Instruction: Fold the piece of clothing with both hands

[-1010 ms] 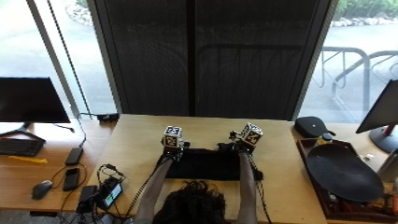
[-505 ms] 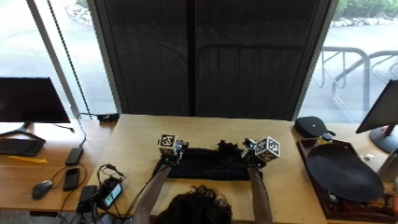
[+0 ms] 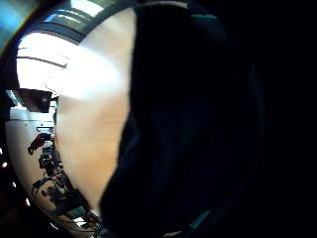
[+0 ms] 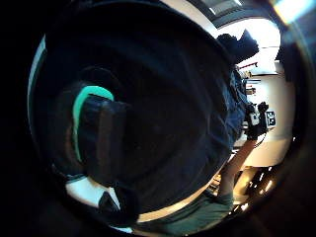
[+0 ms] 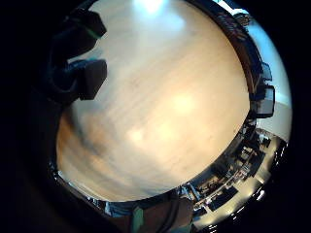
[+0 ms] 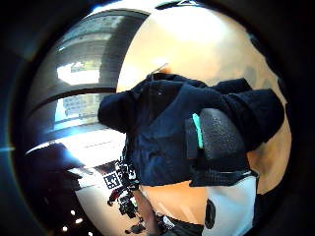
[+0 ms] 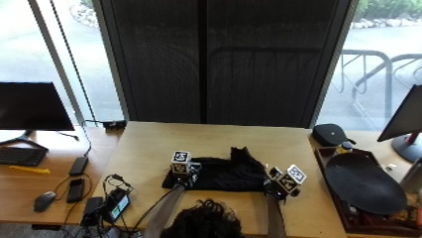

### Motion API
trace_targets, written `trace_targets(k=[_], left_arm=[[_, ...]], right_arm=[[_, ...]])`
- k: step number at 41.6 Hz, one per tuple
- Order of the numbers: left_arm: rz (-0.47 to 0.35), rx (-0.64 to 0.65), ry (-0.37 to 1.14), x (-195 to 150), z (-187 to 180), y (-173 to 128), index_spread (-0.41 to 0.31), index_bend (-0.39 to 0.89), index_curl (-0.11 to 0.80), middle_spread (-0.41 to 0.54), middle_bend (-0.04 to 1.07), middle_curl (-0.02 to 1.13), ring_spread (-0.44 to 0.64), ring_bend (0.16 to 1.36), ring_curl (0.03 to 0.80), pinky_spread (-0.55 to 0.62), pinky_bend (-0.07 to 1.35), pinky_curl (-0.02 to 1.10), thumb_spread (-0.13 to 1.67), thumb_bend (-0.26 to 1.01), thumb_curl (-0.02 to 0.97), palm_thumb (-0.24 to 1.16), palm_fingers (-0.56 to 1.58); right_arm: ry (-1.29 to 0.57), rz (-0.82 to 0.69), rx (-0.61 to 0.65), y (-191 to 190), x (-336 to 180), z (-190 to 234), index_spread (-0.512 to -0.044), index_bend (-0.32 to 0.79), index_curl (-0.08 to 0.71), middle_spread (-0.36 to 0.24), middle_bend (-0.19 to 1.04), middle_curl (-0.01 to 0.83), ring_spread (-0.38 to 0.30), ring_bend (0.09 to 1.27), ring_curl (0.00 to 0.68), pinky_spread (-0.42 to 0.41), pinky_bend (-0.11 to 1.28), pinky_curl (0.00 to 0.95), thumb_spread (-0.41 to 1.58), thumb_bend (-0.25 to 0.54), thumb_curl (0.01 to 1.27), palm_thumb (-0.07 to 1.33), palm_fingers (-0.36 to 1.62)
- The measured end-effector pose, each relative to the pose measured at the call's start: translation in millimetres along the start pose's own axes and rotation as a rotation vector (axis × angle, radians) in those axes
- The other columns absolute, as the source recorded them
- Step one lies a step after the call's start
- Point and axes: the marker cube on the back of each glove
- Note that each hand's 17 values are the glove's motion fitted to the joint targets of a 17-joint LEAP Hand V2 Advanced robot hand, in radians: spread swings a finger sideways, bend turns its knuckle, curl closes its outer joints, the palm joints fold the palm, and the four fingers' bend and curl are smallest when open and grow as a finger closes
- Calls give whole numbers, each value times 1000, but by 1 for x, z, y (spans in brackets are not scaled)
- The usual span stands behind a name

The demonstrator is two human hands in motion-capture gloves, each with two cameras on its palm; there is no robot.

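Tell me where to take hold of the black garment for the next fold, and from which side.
As a judgement: grip the black garment at its two short ends, left hand from the left edge, right hand from the right. It lies as a wide, flattish band across the wooden table, so the ends are free, while the bunched lump at its far edge gives no clean hold.

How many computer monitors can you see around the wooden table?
2. One black flat monitor stands on the side desk at the person's left; another dark monitor shows partly at the right edge, past the dark tray. Others may lie outside the view.
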Motion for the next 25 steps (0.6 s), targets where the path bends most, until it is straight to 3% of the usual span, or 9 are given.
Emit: trace_targets(k=[4,8,13,19,25], left_arm=[[-3,-110,40,11,0,14,-119,173,413,12,125,365,195,401,360,273,433,373,1386,-49,201,237,282],[-18,-191,72,22,-1,23,-114,169,411,35,139,351,237,413,351,297,455,377,1379,-38,191,169,266],[-31,-196,72,29,0,21,-110,171,411,43,156,344,269,424,347,320,467,382,1379,-23,188,131,261],[-32,-169,78,45,0,13,-108,171,413,49,169,344,297,433,345,342,465,382,1392,-15,186,102,252],[-7,-182,97,75,0,5,-107,173,415,52,172,345,311,432,342,351,468,383,1399,-10,188,89,249]], right_arm=[[10,26,-42,26,-2,-14,-133,16,197,126,161,387,47,630,429,123,638,401,1261,-45,373,736,581],[-131,-57,-74,50,-23,-33,-128,-18,153,128,201,396,-12,738,449,52,684,406,1283,-31,363,694,668],[-229,-112,19,31,-34,-37,-127,-13,116,125,215,410,-52,785,472,-19,750,422,1292,-11,365,706,693],[-287,-147,-105,33,-27,-47,-130,-5,83,93,246,428,-118,816,480,-122,811,431,1240,97,431,955,791],[-345,-148,111,13,-27,-77,-138,4,64,42,252,439,-164,817,474,-208,842,421,1156,119,465,1069,861]])
